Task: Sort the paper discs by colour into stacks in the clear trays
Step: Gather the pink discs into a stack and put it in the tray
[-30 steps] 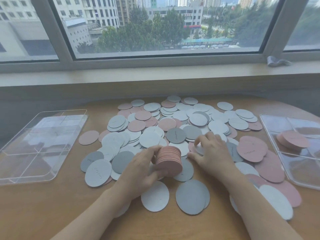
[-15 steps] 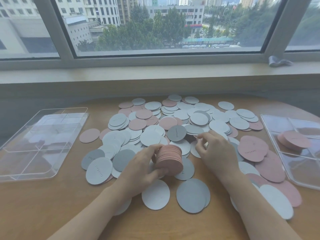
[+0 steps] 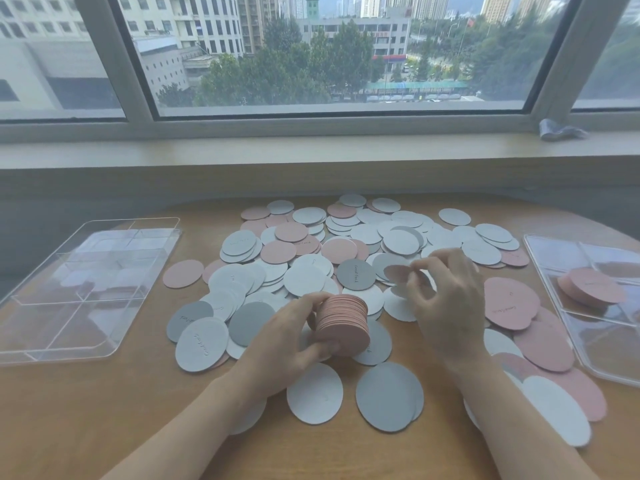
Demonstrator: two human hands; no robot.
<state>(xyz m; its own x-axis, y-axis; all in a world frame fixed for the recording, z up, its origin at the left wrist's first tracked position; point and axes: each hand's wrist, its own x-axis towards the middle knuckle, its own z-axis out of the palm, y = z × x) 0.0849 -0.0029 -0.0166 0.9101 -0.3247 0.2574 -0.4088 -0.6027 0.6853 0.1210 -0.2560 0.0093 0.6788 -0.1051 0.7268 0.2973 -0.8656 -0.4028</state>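
A thick stack of pink discs [image 3: 343,322] is gripped on edge by the left hand [image 3: 287,344] at lower centre of the frame, fingers curled over its far side and thumb under the near rim. A single pink disc [image 3: 397,273] is pinched between the fingertips of the right hand [image 3: 446,306] right of centre, lifted just above the pile. The loose discs [image 3: 346,258], white, grey and pink, are spread across the wooden table [image 3: 104,410] through mid-frame, many overlapping; a dark grey disc [image 3: 356,274] is seen just left of the pinched one. Nearer the bottom edge, a white disc [image 3: 314,393] and a grey disc [image 3: 388,396] are laid side by side. A clear divided tray [image 3: 86,289] is placed at the left edge; no discs can be made out in it. A second clear tray [image 3: 588,306] is cut off at the right edge, with a short pink stack [image 3: 594,289] held in its upper compartment. Large pink discs [image 3: 510,303] are laid between the right hand and that tray.
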